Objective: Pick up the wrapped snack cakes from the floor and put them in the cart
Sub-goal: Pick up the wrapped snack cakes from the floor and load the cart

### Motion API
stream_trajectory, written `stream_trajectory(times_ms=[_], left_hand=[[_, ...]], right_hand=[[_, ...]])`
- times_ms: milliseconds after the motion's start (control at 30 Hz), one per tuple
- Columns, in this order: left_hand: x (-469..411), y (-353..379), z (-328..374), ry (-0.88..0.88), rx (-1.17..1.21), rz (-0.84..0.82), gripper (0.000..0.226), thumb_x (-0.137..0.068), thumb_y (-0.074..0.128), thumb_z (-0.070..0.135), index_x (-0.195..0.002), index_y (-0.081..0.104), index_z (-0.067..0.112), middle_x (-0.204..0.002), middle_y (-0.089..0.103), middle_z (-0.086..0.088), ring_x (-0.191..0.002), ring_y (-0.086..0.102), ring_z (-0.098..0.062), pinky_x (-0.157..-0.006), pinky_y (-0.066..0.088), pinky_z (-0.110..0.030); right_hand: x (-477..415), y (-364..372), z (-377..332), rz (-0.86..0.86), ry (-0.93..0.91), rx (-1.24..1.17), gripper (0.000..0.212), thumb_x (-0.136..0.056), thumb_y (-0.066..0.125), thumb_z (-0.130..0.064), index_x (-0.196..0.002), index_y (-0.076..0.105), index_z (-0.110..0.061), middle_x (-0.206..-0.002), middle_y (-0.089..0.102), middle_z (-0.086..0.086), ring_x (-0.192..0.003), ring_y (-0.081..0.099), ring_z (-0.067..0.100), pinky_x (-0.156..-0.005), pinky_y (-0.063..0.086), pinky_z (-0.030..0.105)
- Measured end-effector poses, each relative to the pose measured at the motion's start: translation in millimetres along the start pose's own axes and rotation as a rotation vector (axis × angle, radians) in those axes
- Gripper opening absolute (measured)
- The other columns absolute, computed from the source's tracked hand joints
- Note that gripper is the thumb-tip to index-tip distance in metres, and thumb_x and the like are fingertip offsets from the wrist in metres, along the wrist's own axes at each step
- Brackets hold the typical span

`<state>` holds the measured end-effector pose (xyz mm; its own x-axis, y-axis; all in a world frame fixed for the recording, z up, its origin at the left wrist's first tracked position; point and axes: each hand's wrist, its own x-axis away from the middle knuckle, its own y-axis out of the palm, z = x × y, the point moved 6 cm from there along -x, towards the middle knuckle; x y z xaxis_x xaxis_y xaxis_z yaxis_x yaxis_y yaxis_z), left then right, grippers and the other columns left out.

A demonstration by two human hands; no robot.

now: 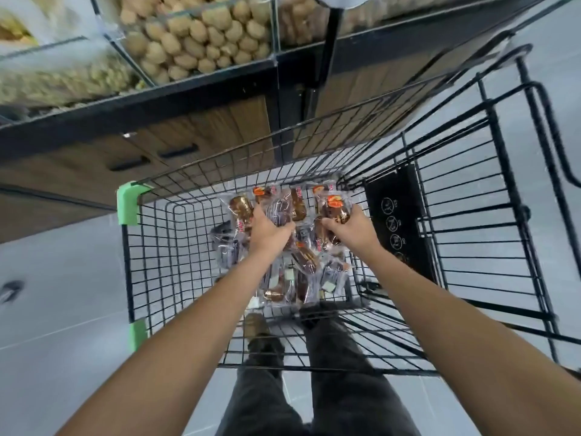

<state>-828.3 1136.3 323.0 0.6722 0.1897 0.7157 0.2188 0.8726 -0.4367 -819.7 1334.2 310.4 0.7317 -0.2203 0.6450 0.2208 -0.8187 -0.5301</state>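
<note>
Both my arms reach down into a black wire cart point(135, 265) with green corner guards. My left hand point(269, 229) grips a bunch of clear-wrapped brown snack cakes point(242, 206) above the cart's basket. My right hand point(352, 229) holds more wrapped snack cakes point(337, 210) beside it. Several other wrapped cakes point(303, 261) lie in a heap on the cart's bottom under my hands. No cakes show on the visible floor.
A dark shelf unit point(195, 99) with clear bins of round baked goods point(201, 36) stands just beyond the cart. The cart's folding seat flap point(399, 221) and handle end are to the right. Grey tiled floor point(56, 309) surrounds it; my legs stand behind the basket.
</note>
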Motion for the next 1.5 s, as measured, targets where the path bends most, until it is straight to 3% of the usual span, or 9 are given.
stream_trajectory(times_ms=[233,367,533,867,1000,1100,1300,1433,1500], left_hand=[[-46.1,35.1,7.3,-0.05,0.034,0.029,0.093,-0.076,0.075,0.03,-0.147,0.016,0.019,-0.147,0.035,-0.009,-0.134,0.036,-0.031,-0.111,0.031,-0.049],[-68.6,48.2,7.2,-0.052,0.022,0.045,0.098,-0.076,0.075,0.03,-0.149,0.009,0.021,-0.153,0.025,-0.008,-0.139,0.028,-0.03,-0.113,0.025,-0.047],[-104.4,62.1,5.3,-0.019,-0.074,0.044,0.099,-0.075,0.074,0.038,-0.148,0.008,0.028,-0.15,0.031,-0.008,-0.119,0.052,-0.03,-0.1,0.044,-0.044],[-145.1,92.6,-9.3,-0.014,-0.053,0.007,0.106,-0.078,0.073,0.033,-0.15,-0.005,0.027,-0.157,0.011,-0.01,-0.139,0.028,-0.032,-0.113,0.027,-0.047],[-140.4,92.7,-5.8,-0.001,-0.064,-0.008,0.104,-0.08,0.073,0.027,-0.15,-0.003,0.022,-0.154,0.013,-0.007,-0.14,0.023,-0.03,-0.113,0.022,-0.043],[-126.2,83.6,-3.5,0.028,-0.033,0.02,0.098,-0.079,0.073,0.023,-0.15,0.006,0.019,-0.151,0.02,-0.01,-0.137,0.028,-0.029,-0.113,0.025,-0.041],[-71.9,50.8,-2.5,0.103,0.113,0.064,0.083,-0.083,0.069,0.014,-0.149,0.017,0.015,-0.149,0.031,-0.007,-0.134,0.034,-0.021,-0.111,0.027,-0.035],[-30.4,3.6,2.6,0.147,0.219,0.125,0.075,-0.083,0.067,0.013,-0.145,0.026,0.022,-0.129,0.046,0.007,-0.088,0.059,-0.003,-0.074,0.052,-0.021],[-8.6,-30.4,2.3,0.169,0.281,0.179,0.074,-0.085,0.065,0.014,-0.147,0.025,0.021,-0.134,0.043,0.01,-0.094,0.058,-0.002,-0.071,0.052,-0.019]], right_hand=[[-49.7,12.0,11.0,-0.046,0.054,-0.04,0.065,-0.079,0.073,-0.043,-0.127,0.045,-0.009,-0.114,0.06,0.007,-0.099,0.06,0.021,-0.087,0.05,0.037],[-76.2,19.9,12.6,-0.075,0.047,-0.007,0.041,-0.082,0.072,-0.038,-0.105,0.045,-0.017,-0.107,0.063,0.007,-0.079,0.058,0.009,-0.064,0.044,0.021],[-114.2,36.3,11.3,-0.064,0.03,0.013,0.079,-0.082,0.07,-0.042,-0.141,0.031,-0.007,-0.131,0.054,0.012,-0.117,0.054,0.028,-0.086,0.041,0.03],[-150.9,54.9,36.7,0.012,0.01,-0.068,0.068,-0.085,0.07,-0.023,-0.14,0.032,-0.008,-0.133,0.053,0.012,-0.115,0.055,0.023,-0.084,0.038,0.024],[-145.5,52.3,40.5,-0.049,0.002,-0.107,0.057,-0.087,0.067,-0.013,-0.136,0.038,-0.009,-0.107,0.063,-0.001,-0.079,0.057,-0.004,-0.075,0.049,0.022],[-135.6,46.6,39.4,-0.071,-0.012,-0.12,0.055,-0.087,0.066,-0.012,-0.136,0.04,-0.01,-0.083,0.049,-0.025,-0.058,0.05,-0.016,-0.05,0.041,0.002],[-91.1,30.2,8.8,-0.142,-0.11,-0.1,0.042,-0.089,0.064,-0.017,-0.127,0.048,-0.012,-0.097,0.057,-0.01,-0.083,0.056,-0.002,-0.053,0.04,0.005],[-51.2,23.5,-35.9,-0.22,-0.203,-0.11,0.052,-0.091,0.061,-0.014,-0.139,0.04,-0.007,-0.111,0.056,-0.003,-0.084,0.053,-0.004,-0.058,0.041,-0.001],[-27.3,23.5,-66.4,-0.258,-0.284,-0.086,0.049,-0.091,0.061,-0.017,-0.136,0.044,-0.011,-0.104,0.058,-0.011,-0.086,0.054,-0.006,-0.062,0.043,0.0]])
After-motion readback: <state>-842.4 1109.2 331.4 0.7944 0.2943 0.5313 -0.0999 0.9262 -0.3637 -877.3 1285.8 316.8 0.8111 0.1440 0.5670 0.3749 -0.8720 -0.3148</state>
